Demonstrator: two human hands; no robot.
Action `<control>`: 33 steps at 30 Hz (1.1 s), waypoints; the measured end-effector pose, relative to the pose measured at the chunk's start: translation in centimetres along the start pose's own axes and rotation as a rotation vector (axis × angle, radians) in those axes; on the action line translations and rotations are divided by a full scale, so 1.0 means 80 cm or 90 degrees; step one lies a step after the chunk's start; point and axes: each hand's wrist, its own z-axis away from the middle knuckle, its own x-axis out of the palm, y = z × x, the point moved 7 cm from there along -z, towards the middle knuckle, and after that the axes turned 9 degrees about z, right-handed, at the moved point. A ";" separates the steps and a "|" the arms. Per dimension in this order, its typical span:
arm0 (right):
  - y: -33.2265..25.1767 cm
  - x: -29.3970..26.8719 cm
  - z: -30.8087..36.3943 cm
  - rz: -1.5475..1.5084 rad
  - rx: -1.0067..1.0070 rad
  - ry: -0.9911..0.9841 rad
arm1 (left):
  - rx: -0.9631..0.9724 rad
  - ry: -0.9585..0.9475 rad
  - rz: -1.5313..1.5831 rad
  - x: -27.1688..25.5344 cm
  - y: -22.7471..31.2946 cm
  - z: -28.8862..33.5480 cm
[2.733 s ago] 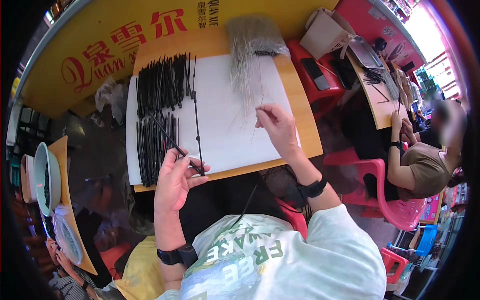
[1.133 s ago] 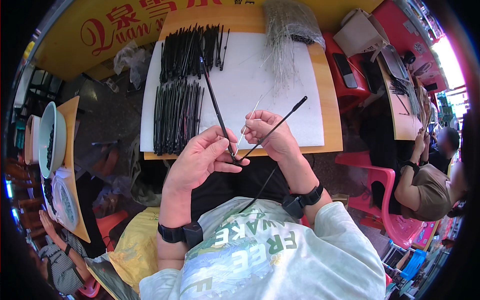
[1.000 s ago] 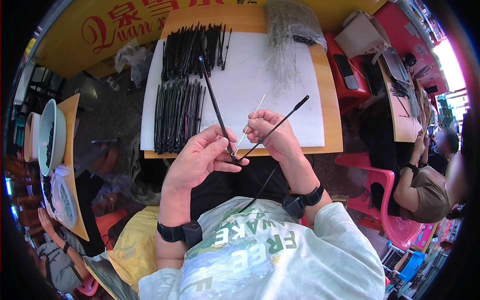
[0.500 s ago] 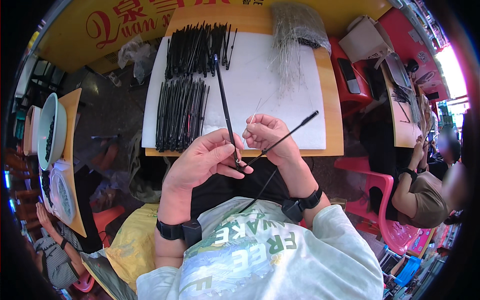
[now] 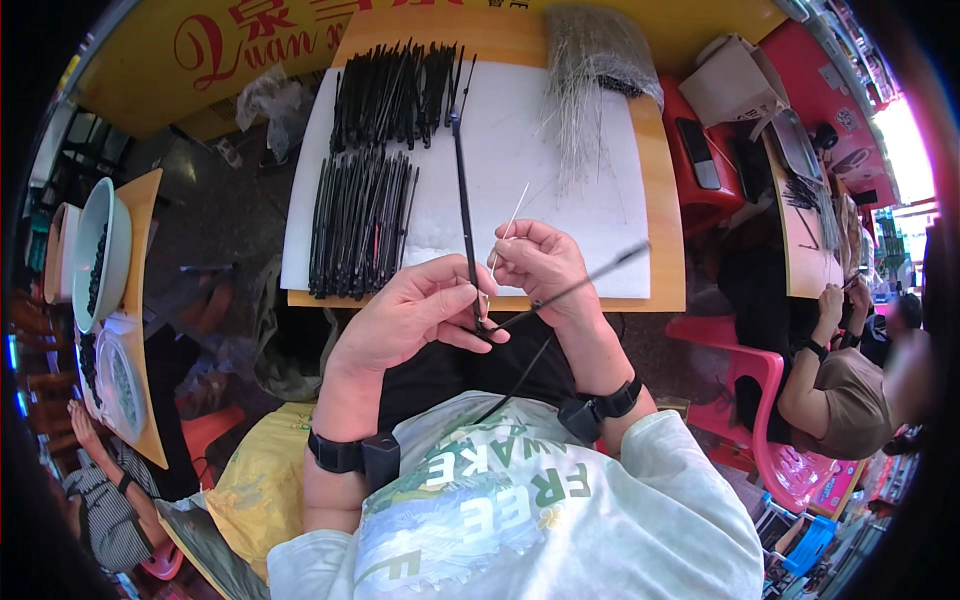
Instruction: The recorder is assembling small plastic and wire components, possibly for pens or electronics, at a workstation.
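Note:
My left hand [image 5: 415,312] pinches a thin black cord-like strip [image 5: 464,200] near a bend. One length stands up toward the far side, another slants right past my right wrist, and a thin tail hangs toward my lap. My right hand [image 5: 545,268] pinches a fine pale wire [image 5: 517,208], its lower end close to my left fingertips by the bend. Whether the wire passes through the strip is too small to tell. Beyond my hands, similar black strips lie in an upper bundle [image 5: 390,100] and a lower bundle [image 5: 358,225] on a white foam board [image 5: 490,120].
Fine pale wires [image 5: 572,125] spill from a clear plastic bag [image 5: 625,50] at the far right of the wooden table [image 5: 668,250]. A phone [image 5: 697,152] lies on a red stool beside it. At left, a pale bowl [image 5: 118,255] holds black pieces. People sit on both sides.
The upright length of the strip has tipped a little to the right. The pale wire now shows longer above my right fingers, and the slanting length has swung slightly lower and blurs.

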 end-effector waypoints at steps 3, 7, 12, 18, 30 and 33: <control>-0.003 -0.007 -0.001 -0.004 0.000 0.016 | 0.043 0.030 0.030 -0.009 0.006 0.000; -0.023 -0.011 0.007 0.004 -0.081 0.084 | 0.045 0.085 0.057 -0.023 0.003 -0.002; -0.065 0.001 0.034 0.165 -0.260 0.133 | 0.068 0.162 -0.040 -0.029 0.003 -0.002; -0.067 0.015 0.045 0.241 -0.218 0.016 | 0.066 0.215 -0.133 -0.036 -0.003 -0.003; -0.056 0.009 0.043 0.174 -0.126 -0.035 | 0.015 0.130 -0.138 -0.017 -0.010 -0.002; -0.054 0.011 0.047 0.138 -0.138 -0.044 | 0.011 0.129 -0.156 -0.015 -0.009 -0.001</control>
